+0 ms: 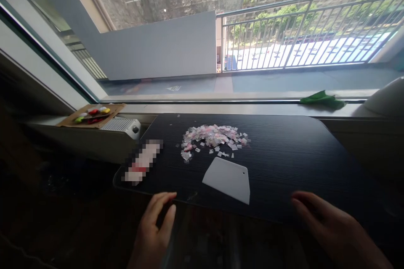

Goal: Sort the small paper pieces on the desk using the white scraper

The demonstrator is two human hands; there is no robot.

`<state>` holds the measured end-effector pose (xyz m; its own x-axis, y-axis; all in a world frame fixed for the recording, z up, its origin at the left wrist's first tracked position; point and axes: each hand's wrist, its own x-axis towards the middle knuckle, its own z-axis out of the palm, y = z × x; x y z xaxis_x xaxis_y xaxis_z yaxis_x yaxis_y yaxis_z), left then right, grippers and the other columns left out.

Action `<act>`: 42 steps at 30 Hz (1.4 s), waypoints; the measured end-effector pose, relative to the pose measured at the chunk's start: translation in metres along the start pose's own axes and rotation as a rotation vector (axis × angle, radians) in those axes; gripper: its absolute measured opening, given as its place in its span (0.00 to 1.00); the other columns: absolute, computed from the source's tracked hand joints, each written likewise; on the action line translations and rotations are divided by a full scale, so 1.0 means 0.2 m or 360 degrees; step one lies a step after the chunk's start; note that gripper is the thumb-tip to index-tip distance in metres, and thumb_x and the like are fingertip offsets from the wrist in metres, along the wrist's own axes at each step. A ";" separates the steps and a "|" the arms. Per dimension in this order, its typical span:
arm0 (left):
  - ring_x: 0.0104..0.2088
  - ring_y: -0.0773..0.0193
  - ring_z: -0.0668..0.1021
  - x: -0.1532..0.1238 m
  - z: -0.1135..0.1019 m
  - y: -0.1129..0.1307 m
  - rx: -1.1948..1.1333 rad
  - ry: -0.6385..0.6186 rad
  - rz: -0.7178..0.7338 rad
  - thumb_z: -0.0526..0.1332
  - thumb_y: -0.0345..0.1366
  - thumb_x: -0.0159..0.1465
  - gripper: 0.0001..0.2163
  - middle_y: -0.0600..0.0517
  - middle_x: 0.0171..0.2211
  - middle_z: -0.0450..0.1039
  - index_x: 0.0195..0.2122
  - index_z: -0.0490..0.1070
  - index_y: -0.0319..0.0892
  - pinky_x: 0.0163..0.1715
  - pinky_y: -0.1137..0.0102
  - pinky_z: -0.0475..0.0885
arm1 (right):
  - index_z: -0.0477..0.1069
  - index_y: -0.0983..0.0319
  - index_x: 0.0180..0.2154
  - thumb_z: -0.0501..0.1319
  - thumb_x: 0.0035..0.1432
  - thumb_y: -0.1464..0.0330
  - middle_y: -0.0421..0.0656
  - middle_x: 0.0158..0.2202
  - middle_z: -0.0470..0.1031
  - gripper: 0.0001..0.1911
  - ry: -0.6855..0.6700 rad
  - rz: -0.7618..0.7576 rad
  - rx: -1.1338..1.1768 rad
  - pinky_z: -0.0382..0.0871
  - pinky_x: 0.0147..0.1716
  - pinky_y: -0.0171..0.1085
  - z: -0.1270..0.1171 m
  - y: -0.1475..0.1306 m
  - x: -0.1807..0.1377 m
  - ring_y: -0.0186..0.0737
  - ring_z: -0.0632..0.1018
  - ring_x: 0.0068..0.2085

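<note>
Outermost, a metal railing [303, 33] and a pale balcony wall [164, 48] stand outside the window, well beyond the heap of paper bits [214, 134], which serves as the landmark. Next in size comes the dark wood-grained bench [293, 151] directly beneath that heap, so the bits lie loose on its surface. Left of the heap and beyond it, on the sill, a sheet of cardboard [115, 110] acts as a tray, carrying small red, yellow, white and green things [94, 112] too small to identify; whether its edges are raised, I cannot tell. Just this side of the cardboard, also left of the heap, is a white slatted box [121, 126] with a dark knob; its inside is hidden. Nearer than the heap and to its left, the left hand [158, 220] is at the bench edge, fingers loosely bent, thumb apart from forefinger; nearer and to the right, the right hand [328, 220] has its fingers slackly curled around bare air. Left of the heap lies a pixelated pinkish strip [145, 164]. Just nearer than the heap, a white scraper [229, 180] lies flat, a tiny hole in one corner.
</note>
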<state>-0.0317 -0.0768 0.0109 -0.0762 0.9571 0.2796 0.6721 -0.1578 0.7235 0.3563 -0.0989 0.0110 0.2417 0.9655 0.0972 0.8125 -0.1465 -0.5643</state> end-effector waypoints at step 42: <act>0.39 0.62 0.78 0.33 0.31 -0.07 0.0174 0.0347 0.0719 0.56 0.30 0.66 0.07 0.53 0.36 0.77 0.40 0.73 0.45 0.51 0.63 0.67 | 0.78 0.56 0.41 0.56 0.62 0.65 0.43 0.42 0.83 0.12 0.0245 -0.0649 0.0195 0.76 0.43 0.40 0.01 -0.16 0.47 0.45 0.83 0.42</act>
<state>-0.0011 0.0027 -0.0199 0.0958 0.7245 0.6826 0.7455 -0.5066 0.4331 0.3528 -0.0038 0.0363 -0.0015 0.8945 0.4471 0.7911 0.2746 -0.5467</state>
